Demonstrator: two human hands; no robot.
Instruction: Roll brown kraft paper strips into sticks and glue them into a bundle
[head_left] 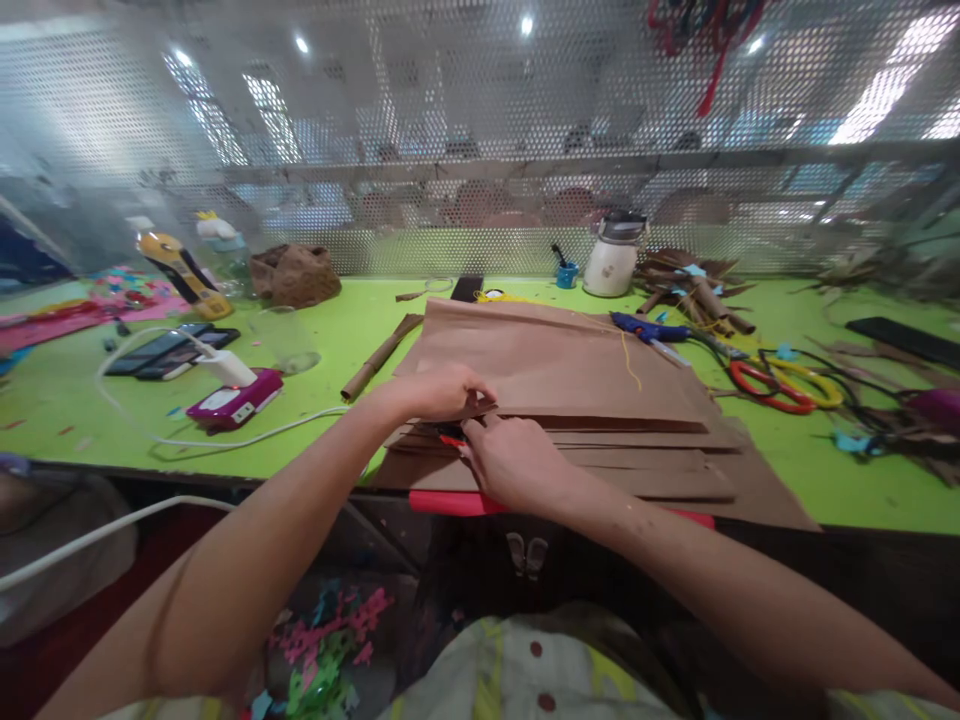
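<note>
Sheets of brown paper (570, 360) lie stacked on the green table in front of me, with several narrower folded strips (645, 482) along the near edge. My left hand (450, 390) is bent over the near left edge of the upper sheet, its fingers pinched on the brown paper. Close below it, my right hand (517, 460) has its fingers closed at the same edge on a small bit of brown paper. Beside the right fingertips shows a small dark and red thing (450, 438), mostly hidden. Red material (454, 502) shows under the strips.
A blue glue gun (652, 328) lies on the paper's right side, near orange-and-yellow-handled scissors (772, 388). To the left are a rolled brown paper tube (381, 358), a purple power adapter (236, 398) with a white cable, phones (161, 352) and a clear cup (289, 345). A white jar (611, 262) stands behind.
</note>
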